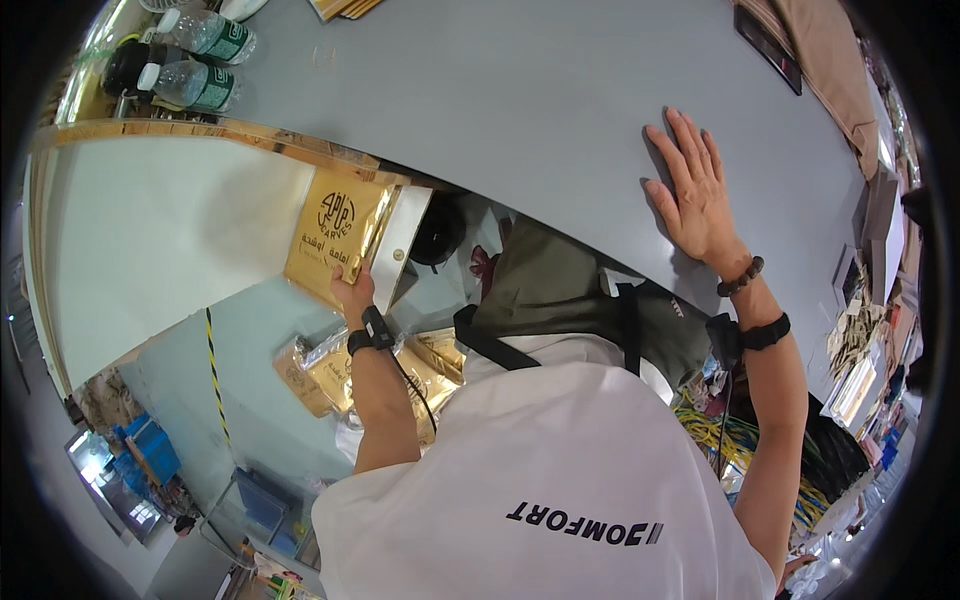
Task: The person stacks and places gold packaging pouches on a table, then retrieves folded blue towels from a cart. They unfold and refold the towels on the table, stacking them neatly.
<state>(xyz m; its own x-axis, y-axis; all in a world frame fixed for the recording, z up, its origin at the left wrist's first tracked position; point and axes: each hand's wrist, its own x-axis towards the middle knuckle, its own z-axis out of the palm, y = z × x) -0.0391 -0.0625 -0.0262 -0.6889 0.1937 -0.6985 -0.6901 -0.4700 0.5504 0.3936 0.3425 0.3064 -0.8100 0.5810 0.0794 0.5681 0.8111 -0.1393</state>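
Note:
My left hand (352, 289) grips the lower edge of a gold foil packet (330, 225), with the thumb on its face and the fingers partly hidden. The packet bears dark printed writing and shows below the tabletop's edge, beside a white panel (187, 225). Close to its right side is a white strip (403, 244) with a round metal fitting. My right hand (694, 195) rests palm down on the grey tabletop (487, 97), fingers spread and nothing in it. A dark bead bracelet (741, 277) circles that wrist.
More gold packets (420, 367) lie low beside my left forearm. Two plastic bottles (206, 86) stand at the tabletop's far left. A phone (769, 49) lies at the upper right near brown fabric (832, 67). Yellow and green cords (720, 435) hang at right.

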